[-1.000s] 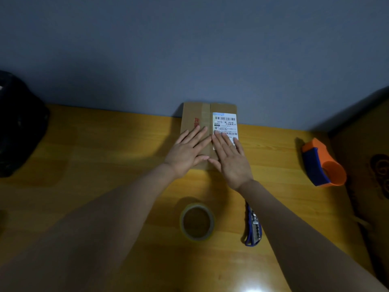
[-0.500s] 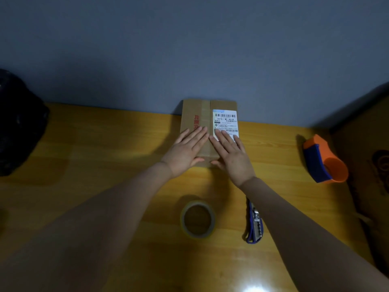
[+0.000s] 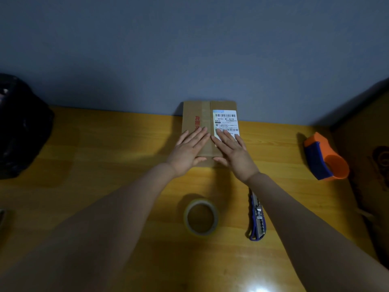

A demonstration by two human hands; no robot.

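Note:
A flat brown cardboard box (image 3: 194, 111) lies on the wooden table (image 3: 105, 157) against the blue wall. A strip of tape runs down its middle, red print sits to the left, and a white shipping label (image 3: 225, 121) is on its right half. My left hand (image 3: 189, 150) lies flat on the box's near left part with fingers straight. My right hand (image 3: 233, 150) lies flat beside it, fingers straight over the label's lower edge. The index fingers of both hands nearly meet along the tape strip.
A roll of clear tape (image 3: 201, 217) lies near me, with a blue utility knife (image 3: 257, 218) to its right. An orange and blue tape dispenser (image 3: 324, 159) sits at the far right by a large cardboard box (image 3: 370, 148). A black bag (image 3: 19, 127) stands at left.
Both hands have slid a little toward me along the box top, staying flat. The box has not moved.

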